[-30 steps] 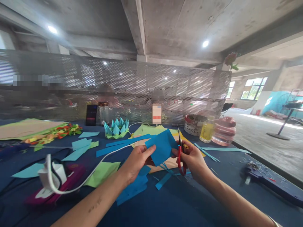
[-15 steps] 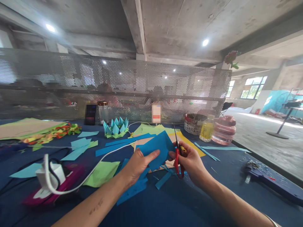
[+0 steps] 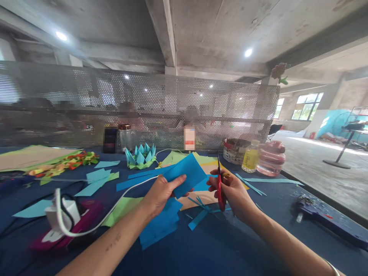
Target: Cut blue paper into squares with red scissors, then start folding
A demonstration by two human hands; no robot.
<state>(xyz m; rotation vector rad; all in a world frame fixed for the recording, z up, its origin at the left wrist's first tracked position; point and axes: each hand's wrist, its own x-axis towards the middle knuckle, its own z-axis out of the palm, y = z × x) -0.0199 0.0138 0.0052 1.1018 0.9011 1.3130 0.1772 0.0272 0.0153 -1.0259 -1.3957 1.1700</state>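
Between the thumb and fingers of my left hand (image 3: 165, 191) is a blue sheet of paper (image 3: 189, 174), tilted up above the table. My right hand (image 3: 230, 189) is closed around red-handled scissors (image 3: 219, 188), whose dark blades point upward, a little apart from the sheet's right edge. Another strip of blue paper (image 3: 203, 184) shows behind, between my hands. Below my left hand lie more blue sheets (image 3: 161, 226). Thin blue offcuts (image 3: 199, 216) are scattered beneath the scissors on a peach sheet and the dark blue tablecloth.
A folded paper crown shape (image 3: 140, 156) stands behind to the left. A power strip (image 3: 69, 226) with a white cable lies at front left. On the right are a basket (image 3: 235, 150), a yellow-labelled bottle (image 3: 250, 157), a pink jug (image 3: 271, 159) and a dark blue tool (image 3: 330, 220).
My left hand has drawn the blue sheet slightly left, away from my right hand. The scissors have shifted a little right, and a gap now shows between them and the sheet.
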